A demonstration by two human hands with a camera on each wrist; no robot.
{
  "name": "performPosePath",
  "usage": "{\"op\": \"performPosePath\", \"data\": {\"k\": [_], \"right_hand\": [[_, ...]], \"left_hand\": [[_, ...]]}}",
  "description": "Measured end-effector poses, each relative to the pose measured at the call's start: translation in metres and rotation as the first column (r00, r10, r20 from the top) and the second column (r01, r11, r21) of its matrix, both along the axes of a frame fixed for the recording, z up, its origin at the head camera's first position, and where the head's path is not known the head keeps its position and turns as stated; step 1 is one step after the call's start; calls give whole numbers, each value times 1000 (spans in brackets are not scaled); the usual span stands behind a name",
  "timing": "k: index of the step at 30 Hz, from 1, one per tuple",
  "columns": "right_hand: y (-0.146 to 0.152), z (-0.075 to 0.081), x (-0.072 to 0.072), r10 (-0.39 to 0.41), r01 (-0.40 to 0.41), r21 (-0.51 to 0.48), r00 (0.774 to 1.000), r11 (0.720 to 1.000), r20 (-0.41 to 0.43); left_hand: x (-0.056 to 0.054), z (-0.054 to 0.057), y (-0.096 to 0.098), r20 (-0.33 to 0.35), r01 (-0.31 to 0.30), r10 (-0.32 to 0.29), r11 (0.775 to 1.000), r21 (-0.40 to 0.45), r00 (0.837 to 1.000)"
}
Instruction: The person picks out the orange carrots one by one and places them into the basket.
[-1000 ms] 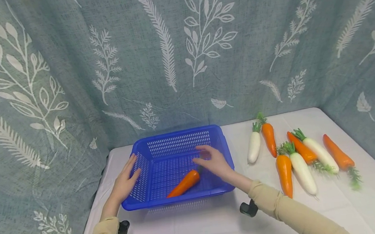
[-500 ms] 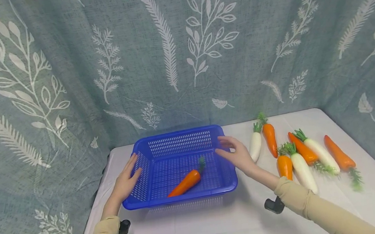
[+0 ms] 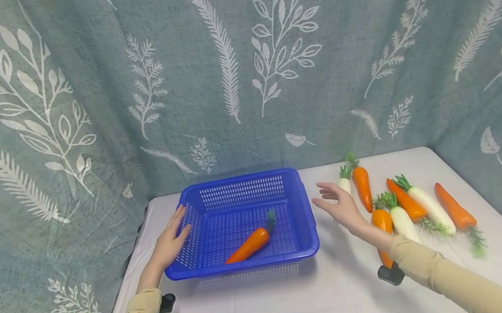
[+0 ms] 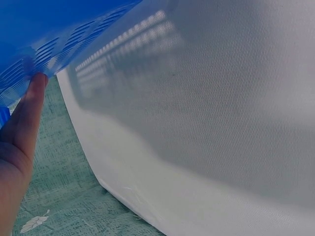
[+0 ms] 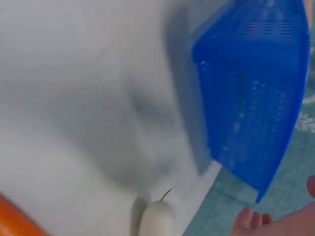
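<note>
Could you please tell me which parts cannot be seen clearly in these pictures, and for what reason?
Head view: most of the leftmost white radish, behind the right hand.
Head view: the front radish's lower end, behind the right sleeve.
Head view: the tip of the carrot in the basket, behind the front rim.
Right wrist view: an orange shape, blurred, cut off by the lower-left corner.
Left wrist view: part of the left hand, cut off by the left edge.

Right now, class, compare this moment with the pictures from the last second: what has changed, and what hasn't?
The right hand moved from above the blue basket rightward past its rim; it holds nothing and partly hides a white radish. Unchanged: the left hand at the basket's left side, the carrot lying inside, and the other vegetables on the right.
</note>
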State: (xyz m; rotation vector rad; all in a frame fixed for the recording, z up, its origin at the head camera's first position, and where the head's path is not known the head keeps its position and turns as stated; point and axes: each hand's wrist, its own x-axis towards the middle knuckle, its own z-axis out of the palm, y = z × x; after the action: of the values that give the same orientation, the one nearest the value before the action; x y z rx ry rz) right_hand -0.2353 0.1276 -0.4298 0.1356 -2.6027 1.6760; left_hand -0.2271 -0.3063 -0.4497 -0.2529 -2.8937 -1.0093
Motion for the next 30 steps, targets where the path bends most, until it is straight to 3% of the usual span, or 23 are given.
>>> {"op": "performPosePath", "data": {"k": [16,23,30], "right_hand": [[63,-5,-2,-55,29,212,991,977,123],[80,-10,5,-158,103,259,967,960,200],[88,-12,10,-212,126,309,941,943,263]], "left_hand": [[-2,-1,0,10,-2,2,1000,4,1000],[-1,0,-1,10,-2,2,1000,5,1000],[0,0,-1,21,-9,9,1000,1,1000]]}}
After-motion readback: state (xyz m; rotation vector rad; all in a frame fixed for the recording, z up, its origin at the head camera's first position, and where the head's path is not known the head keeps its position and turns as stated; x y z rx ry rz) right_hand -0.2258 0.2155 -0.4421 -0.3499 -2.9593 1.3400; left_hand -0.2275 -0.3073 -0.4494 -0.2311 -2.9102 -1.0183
